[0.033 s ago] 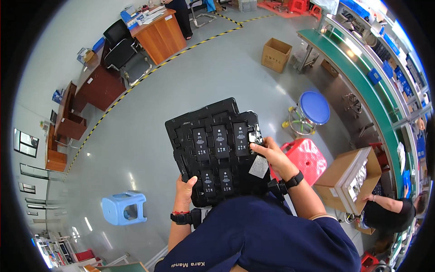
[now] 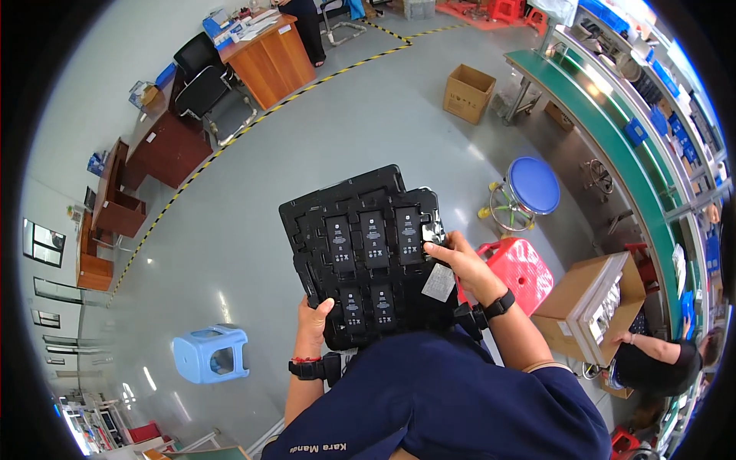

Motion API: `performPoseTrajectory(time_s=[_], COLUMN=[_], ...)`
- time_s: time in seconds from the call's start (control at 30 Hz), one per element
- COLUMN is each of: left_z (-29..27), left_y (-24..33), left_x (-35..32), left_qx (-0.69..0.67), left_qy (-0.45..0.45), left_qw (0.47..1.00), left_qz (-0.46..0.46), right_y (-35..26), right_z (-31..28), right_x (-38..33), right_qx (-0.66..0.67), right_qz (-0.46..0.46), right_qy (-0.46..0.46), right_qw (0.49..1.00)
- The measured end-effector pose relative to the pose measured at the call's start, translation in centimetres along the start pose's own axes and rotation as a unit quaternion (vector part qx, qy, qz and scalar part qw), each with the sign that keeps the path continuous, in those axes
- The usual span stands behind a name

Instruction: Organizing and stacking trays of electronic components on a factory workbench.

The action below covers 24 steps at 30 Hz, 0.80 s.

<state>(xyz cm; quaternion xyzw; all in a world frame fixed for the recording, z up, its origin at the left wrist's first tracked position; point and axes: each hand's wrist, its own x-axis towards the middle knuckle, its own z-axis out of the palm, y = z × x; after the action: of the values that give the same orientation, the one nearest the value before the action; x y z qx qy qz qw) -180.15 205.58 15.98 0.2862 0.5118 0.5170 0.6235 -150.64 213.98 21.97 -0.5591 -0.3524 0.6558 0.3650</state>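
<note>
Between my hands, close in front of my body, is a black moulded plastic tray point(image 2: 349, 188), apparently stacked on another with an offset edge. Several flat black phone batteries point(image 2: 374, 239) lie in its pockets, in two rows. A white label point(image 2: 438, 283) lies on the tray's right side, next to my right hand point(image 2: 469, 270). That hand grips the right edge, thumb on top. My left hand point(image 2: 313, 320) is closed on the near left edge with its thumb over the rim. The fingers beneath the tray are hidden.
A red plastic stool point(image 2: 521, 276) and a blue round stool point(image 2: 533, 185) stand to the right. A large carton point(image 2: 567, 307) is beside a co-worker point(image 2: 659, 364). Further off are an open carton point(image 2: 468, 93) and a green bench point(image 2: 583, 107). A light-blue stool point(image 2: 195, 356) stands left.
</note>
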Motion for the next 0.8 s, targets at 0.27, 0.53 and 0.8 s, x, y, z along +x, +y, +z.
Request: performPoseTrajectory(time_s=[0.27,0.53,0.8], left_z=[1.1,0.0,1.9], left_y=[4.6,10.4,15.4], left_x=[12.8,28.7,41.7], left_qx=[0.002,0.010,0.074], left_qy=[-0.029,-0.082,-0.158], left_qw=[0.999,0.996,0.982], left_qz=[-0.014,-0.022,-0.073], right_y=[-5.9,-10.5,-14.8], right_z=[0.7,3.5,4.4], right_x=[10.3,21.9,27.7], right_qx=[0.024,0.058,0.154], right_qz=[-0.014,-0.023,-0.027], right_qy=[0.020,0.110,0.174], right_qw=[0.999,0.992,0.972])
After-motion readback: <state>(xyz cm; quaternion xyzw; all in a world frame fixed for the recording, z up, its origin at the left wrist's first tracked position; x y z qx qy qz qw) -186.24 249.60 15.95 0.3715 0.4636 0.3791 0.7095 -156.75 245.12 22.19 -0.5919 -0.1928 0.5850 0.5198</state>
